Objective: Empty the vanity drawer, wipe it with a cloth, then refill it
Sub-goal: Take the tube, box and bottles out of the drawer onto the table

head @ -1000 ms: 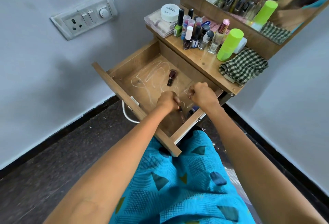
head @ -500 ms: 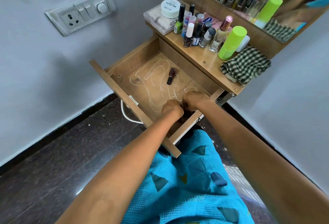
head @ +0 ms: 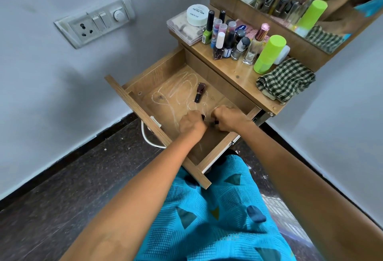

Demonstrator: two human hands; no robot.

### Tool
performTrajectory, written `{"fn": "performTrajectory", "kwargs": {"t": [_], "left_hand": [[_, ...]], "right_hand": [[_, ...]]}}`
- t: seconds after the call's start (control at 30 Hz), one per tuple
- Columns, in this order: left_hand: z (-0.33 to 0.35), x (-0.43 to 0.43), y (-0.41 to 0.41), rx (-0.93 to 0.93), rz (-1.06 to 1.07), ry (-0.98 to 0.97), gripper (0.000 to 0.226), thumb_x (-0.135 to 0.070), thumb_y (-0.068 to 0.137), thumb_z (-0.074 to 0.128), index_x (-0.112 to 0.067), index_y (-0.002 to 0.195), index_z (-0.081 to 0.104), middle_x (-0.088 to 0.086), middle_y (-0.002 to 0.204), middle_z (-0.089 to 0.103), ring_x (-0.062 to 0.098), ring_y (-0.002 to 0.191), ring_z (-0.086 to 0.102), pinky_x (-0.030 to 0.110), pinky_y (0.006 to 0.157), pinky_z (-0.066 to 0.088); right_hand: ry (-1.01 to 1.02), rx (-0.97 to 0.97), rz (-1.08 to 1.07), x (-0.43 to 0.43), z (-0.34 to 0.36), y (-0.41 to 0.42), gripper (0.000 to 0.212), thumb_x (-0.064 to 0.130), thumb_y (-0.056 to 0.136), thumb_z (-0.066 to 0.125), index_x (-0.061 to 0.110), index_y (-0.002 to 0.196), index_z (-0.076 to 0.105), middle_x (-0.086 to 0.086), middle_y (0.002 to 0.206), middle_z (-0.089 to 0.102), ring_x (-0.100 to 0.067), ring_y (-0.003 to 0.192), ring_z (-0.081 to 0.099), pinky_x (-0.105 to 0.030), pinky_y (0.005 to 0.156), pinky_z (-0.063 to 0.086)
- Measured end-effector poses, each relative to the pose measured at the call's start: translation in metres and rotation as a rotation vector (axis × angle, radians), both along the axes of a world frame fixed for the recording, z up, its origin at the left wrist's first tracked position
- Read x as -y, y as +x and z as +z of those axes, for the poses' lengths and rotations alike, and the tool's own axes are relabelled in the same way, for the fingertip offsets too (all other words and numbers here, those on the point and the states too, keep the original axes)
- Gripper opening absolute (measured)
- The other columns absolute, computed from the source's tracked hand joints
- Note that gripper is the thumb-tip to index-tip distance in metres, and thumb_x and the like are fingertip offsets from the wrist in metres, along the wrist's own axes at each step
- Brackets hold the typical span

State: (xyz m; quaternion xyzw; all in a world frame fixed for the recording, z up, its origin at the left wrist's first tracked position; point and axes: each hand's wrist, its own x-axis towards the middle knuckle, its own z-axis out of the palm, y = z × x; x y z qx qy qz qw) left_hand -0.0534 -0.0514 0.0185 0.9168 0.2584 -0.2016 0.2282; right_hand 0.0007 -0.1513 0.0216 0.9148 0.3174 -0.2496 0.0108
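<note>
Grey walls, dark floor, wooden bench (head: 242, 74) crowded with bottles. Drawer (head: 132, 103) pulled out, one nail polish (head: 199, 91) lying inside. Left hand (head: 191, 124) and right hand (head: 228, 118) both down in drawer, each grip fisted around small dark items, unidentifiable. Checked cloth (head: 286, 82) on bench.

Single head view, worn high, facing forward and steeply down. Close over open drawer (head: 145, 113) and vanity top (head: 234, 70); both forearms enter from the bottom edge.
</note>
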Motion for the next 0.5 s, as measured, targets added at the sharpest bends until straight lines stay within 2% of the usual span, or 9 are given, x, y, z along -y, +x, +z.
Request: {"fn": "performTrajectory", "kwargs": {"t": [0.13, 0.23, 0.3, 0.43, 0.5], "left_hand": [[0.009, -0.007, 0.001, 0.124, 0.045, -0.065, 0.031, -0.026, 0.089, 0.054, -0.004, 0.112, 0.053, 0.015, 0.112, 0.061, 0.033, 0.106, 0.058, 0.036, 0.083, 0.047], [0.021, -0.012, 0.004, 0.201, 0.026, -0.097, 0.034, -0.024, 0.088, 0.057, -0.003, 0.113, 0.048, 0.015, 0.107, 0.061, 0.033, 0.102, 0.059, 0.036, 0.077, 0.046], [0.03, -0.015, 0.006, 0.253, 0.017, -0.091, 0.031, -0.021, 0.087, 0.057, -0.004, 0.111, 0.048, 0.014, 0.104, 0.062, 0.033, 0.098, 0.059, 0.035, 0.073, 0.044], [0.049, -0.018, 0.014, 0.405, 0.029, -0.106, 0.016, -0.018, 0.089, 0.055, -0.004, 0.096, 0.058, 0.012, 0.088, 0.063, 0.029, 0.085, 0.062, 0.033, 0.064, 0.042], [0.059, -0.02, 0.019, 0.495, 0.045, -0.111, 0.017, -0.017, 0.089, 0.054, -0.003, 0.092, 0.062, 0.012, 0.086, 0.064, 0.027, 0.078, 0.061, 0.031, 0.062, 0.042]], "right_hand": [[0.246, -0.054, -0.242, 0.005, 0.005, 0.001, 0.017, 0.016, 0.087, 0.061, 0.007, 0.102, 0.062, -0.011, 0.102, 0.065, -0.024, 0.089, 0.064, -0.032, 0.084, 0.052], [0.501, -0.04, -0.421, 0.008, 0.012, -0.001, 0.022, 0.011, 0.085, 0.062, 0.004, 0.106, 0.063, -0.013, 0.102, 0.067, -0.024, 0.091, 0.066, -0.036, 0.089, 0.052], [0.659, 0.007, -0.496, 0.007, 0.02, -0.001, 0.024, 0.009, 0.084, 0.064, 0.003, 0.107, 0.063, -0.014, 0.104, 0.067, -0.022, 0.093, 0.066, -0.034, 0.091, 0.053], [0.911, 0.029, -0.606, 0.004, 0.05, -0.001, 0.036, 0.006, 0.084, 0.064, 0.002, 0.118, 0.057, -0.003, 0.11, 0.063, -0.011, 0.094, 0.061, -0.021, 0.094, 0.046], [1.026, 0.032, -0.661, 0.004, 0.065, 0.003, 0.035, 0.005, 0.084, 0.063, 0.001, 0.118, 0.056, -0.001, 0.108, 0.061, -0.012, 0.095, 0.061, -0.024, 0.094, 0.048]]}}
